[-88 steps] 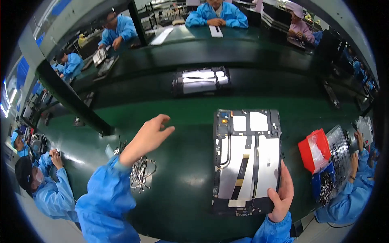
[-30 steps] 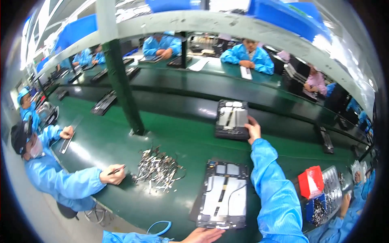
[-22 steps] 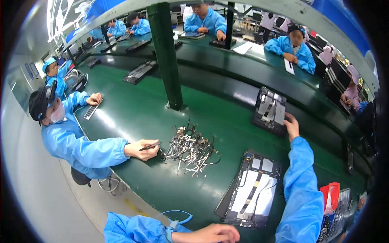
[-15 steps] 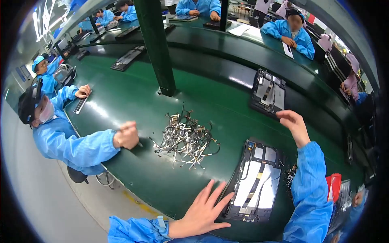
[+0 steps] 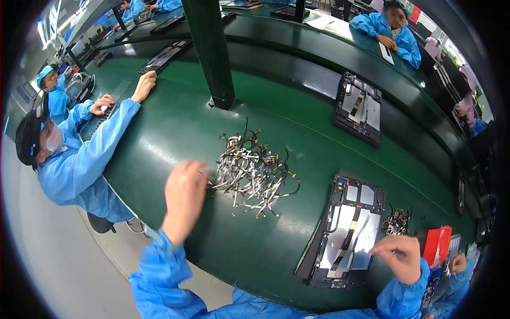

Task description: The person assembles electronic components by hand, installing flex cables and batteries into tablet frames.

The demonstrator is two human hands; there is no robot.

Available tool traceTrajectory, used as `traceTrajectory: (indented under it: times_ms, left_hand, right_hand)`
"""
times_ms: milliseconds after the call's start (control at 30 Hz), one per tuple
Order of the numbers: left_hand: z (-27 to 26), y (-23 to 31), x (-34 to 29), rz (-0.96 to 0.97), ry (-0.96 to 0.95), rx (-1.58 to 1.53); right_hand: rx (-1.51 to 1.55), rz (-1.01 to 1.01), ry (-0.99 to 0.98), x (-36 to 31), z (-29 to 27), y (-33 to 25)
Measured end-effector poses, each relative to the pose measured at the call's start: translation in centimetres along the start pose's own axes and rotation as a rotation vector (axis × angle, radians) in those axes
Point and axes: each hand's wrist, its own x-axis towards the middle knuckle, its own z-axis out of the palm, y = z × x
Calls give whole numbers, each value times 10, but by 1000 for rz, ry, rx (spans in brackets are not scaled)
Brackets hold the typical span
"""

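Lying over a dark flat panel [image 5: 311, 254] on the green desk [image 5: 255, 242], an opened black-framed device [image 5: 344, 226] shows its silver plates. The right hand [image 5: 401, 258], fingers bent, is at its lower right edge; contact cannot be told. Blurred, the left hand [image 5: 184, 198] curls just left of heaped cables [image 5: 254, 173]; whether either pinches anything is unclear.

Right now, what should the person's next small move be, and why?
Perhaps steady the nearer opened black device with silver panels, using the right hand, which is at its right edge; the left hand is beside the larger black and silver cable tangle.
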Motion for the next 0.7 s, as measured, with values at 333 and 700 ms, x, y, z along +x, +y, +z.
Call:
traceTrajectory:
  times_ms: [333, 700]
  left_hand:
    - [25, -40, 14, -97, -105, -74]
    - [-35, 122, 23, 83, -423, -373]
  right_hand:
    - [204, 51, -34, -47, 17, 10]
    - [1335, 79, 209, -44, 81, 59]
